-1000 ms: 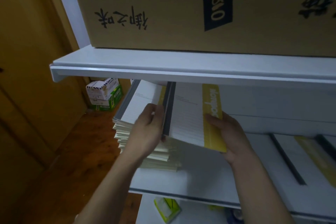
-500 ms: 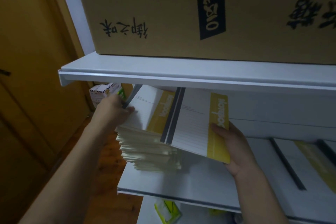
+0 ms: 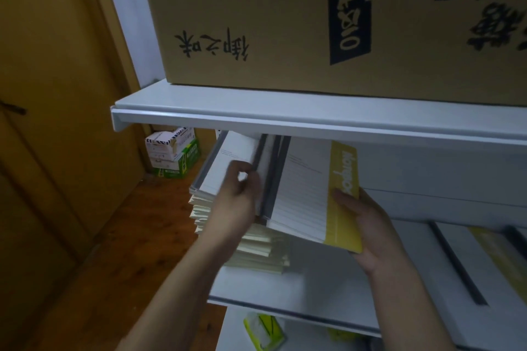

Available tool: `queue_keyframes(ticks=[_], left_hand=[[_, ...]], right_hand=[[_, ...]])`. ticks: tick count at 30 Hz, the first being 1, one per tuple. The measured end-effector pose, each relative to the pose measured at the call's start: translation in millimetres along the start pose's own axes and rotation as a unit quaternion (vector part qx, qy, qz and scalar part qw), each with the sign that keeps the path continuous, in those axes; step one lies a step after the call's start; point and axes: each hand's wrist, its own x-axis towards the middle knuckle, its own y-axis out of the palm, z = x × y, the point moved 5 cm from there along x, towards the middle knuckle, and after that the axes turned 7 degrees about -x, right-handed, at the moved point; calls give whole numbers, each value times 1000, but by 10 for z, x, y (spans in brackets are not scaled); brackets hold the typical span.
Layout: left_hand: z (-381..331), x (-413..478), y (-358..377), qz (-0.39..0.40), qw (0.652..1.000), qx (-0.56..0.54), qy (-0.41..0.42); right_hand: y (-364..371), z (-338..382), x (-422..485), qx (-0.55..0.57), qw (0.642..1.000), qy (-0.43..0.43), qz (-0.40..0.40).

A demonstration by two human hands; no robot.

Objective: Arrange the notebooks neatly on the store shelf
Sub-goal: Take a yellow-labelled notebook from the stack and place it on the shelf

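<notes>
2 grips on the tilted notebook (image 3: pixel 305 188) — left hand (image 3: pixel 239 196) pinching its spine at 9 o'clock, right hand (image 3: pixel 369 228) clasping the yellow edge at 3 o'clock.

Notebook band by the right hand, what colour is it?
Yellow, with dark lettering, on the notebook; clearest in the head view.

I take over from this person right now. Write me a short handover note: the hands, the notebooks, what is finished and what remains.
Left hand: fingers curled on the dark spine edge of the held notebooks; this part is blurred.
Right hand: grips their yellow edge, thumb on top.
The held notebooks are tilted above the shelf, partly over the stack at its left end. Other notebooks lie flat further right.
Done: one stack is on the shelf, its page edges uneven.
Left: lay the held batch down, probably on the stack, and square the edges.
</notes>
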Motion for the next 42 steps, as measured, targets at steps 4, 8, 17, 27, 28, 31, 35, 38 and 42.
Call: queue_keyframes(ticks=[4,8,17,27,28,31,35,38,42], left_hand=[[25,58,-15,51,994,100,5],[27,121,12,141,987,67,-48],[525,-13,608,102,990,95,36],[1482,-307,1490,186,973,133,-6],[1578,-330,1546,187,973,138,-11],[1750,-365,1676,182,973,140,-6],[1918,-337,1729,177,971,161,-17],[2012,-370,1739,166,969,180,-16],[2055,-422,1802,122,977,173,-12]], right_hand=[[-62,-17,12,-27,1000,1,-10],[-96,-18,-12,-44,999,-20,-20],[-402,133,-193,-297,932,-153,-140],[-1401,-258,-513,-372,888,-121,-240],[-1489,-354,-521,-367,891,-105,-244],[-1722,-582,-521,-344,900,-69,-257],[-1865,-665,-421,-386,890,-43,-239],[-1934,-776,-377,-423,881,-19,-212],[-1988,-879,-379,-438,874,-21,-210]])
